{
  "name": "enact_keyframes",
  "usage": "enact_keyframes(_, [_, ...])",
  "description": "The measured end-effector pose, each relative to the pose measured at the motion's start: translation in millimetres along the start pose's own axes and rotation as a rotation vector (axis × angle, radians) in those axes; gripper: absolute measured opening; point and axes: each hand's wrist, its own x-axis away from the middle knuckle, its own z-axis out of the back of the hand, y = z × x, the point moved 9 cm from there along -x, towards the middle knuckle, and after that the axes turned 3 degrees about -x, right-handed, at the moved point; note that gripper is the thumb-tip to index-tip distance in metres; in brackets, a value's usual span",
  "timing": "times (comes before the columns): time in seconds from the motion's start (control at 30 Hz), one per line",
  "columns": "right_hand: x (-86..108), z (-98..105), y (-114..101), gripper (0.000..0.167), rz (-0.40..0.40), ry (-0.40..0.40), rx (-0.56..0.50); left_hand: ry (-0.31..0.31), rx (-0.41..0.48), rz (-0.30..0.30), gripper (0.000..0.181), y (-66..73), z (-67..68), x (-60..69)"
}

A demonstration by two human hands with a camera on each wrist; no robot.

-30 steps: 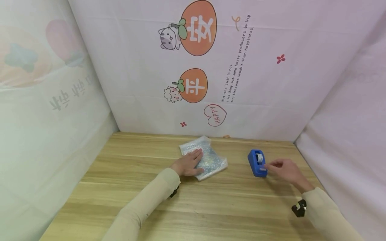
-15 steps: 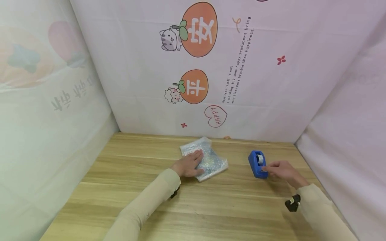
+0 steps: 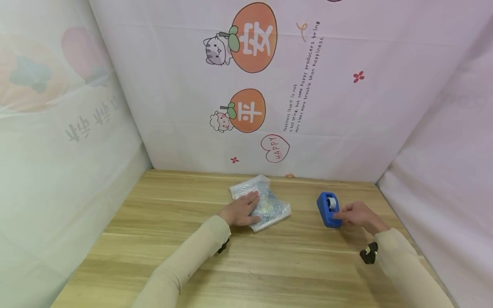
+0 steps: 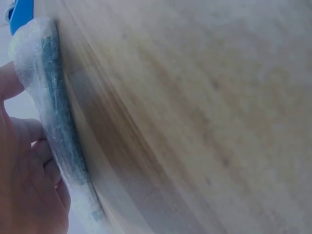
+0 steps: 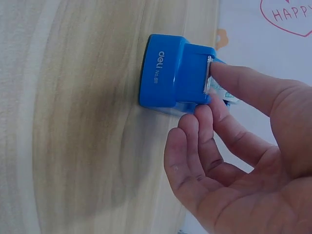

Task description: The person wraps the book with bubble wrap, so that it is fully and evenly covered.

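Note:
A flat item in clear bubble wrap lies on the wooden table, near its back edge. My left hand rests on the wrap with its fingers spread flat. In the left wrist view the wrapped bundle shows edge-on beside the hand. To the right stands a blue tape dispenser, carrying a small roll of tape. My right hand is at its front end. The right wrist view has the thumb and index finger pinching at the cutting edge; the clear tape end between them is hard to make out.
The wooden table meets a printed white cloth at the back. More cloth hangs along the left and right sides. A dark wrist camera sits on the right wrist.
My right hand has shifted slightly left, its fingers closer in over the dispenser's front, and the right forearm has swung left. The left hand and the bubble wrap stay still.

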Motion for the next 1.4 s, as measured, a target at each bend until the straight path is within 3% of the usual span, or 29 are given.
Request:
enact_keyframes(0.33, [-5.0,-2,-7,0.048,-0.040,-0.008,0.077,-0.006,0.000,-0.007,0.083,0.0,-0.8,0.1])
enact_keyframes(0.7, [-4.6,0,-15,0.053,-0.083,0.011,0.111,-0.009,-0.001,0.002,0.083,-0.9,0.6,0.3])
enact_keyframes(0.9, [-3.4,-3,-16,0.047,-0.102,-0.012,0.092,-0.006,-0.001,-0.001,0.083,-1.1,0.0,-0.2])
enact_keyframes(1.17, [0.8,-3,-20,0.024,-0.124,-0.045,0.044,0.000,0.000,-0.012,0.083,0.1,1.0,-0.4])
enact_keyframes(1.4, [1.5,-3,-22,0.023,-0.111,-0.058,0.045,0.000,-0.001,-0.001,0.084,-0.5,-0.4,-0.7])
